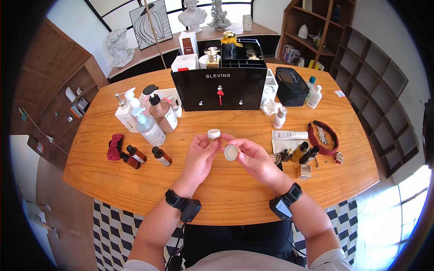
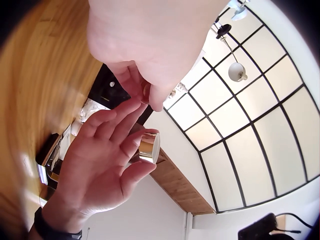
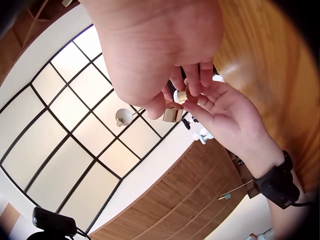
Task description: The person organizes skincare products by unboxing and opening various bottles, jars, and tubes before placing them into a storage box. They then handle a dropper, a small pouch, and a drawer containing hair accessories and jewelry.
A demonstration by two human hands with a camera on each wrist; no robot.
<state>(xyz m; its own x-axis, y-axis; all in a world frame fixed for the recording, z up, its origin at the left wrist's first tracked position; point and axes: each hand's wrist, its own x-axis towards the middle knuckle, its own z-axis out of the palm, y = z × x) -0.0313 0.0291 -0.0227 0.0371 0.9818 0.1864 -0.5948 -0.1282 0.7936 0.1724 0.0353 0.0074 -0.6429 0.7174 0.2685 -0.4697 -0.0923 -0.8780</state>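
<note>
My left hand (image 1: 199, 157) grips a small jar (image 1: 214, 134) with a white top and a brownish body, held upright over the middle of the table. Between thumb and fingers my right hand (image 1: 257, 159) pinches a round cap (image 1: 231, 153), tilted so its pale inside faces the head camera. In the left wrist view the cap's outside (image 2: 148, 148) shines gold. Other right fingertips reach across to the jar's side. From the right wrist, the white top (image 3: 179, 96) shows just beyond the cap (image 3: 172, 115), apart from it. Fingers hide most of the jar's body.
A black organizer box (image 1: 185, 92) stands at the back of the wooden table (image 1: 217, 198). To the left are pump bottles (image 1: 151, 131), several small brown bottles (image 1: 161, 156) and a red bow (image 1: 115, 147). Tubes (image 1: 289, 135), dark bottles (image 1: 309, 155) and a red headband (image 1: 333, 135) lie right.
</note>
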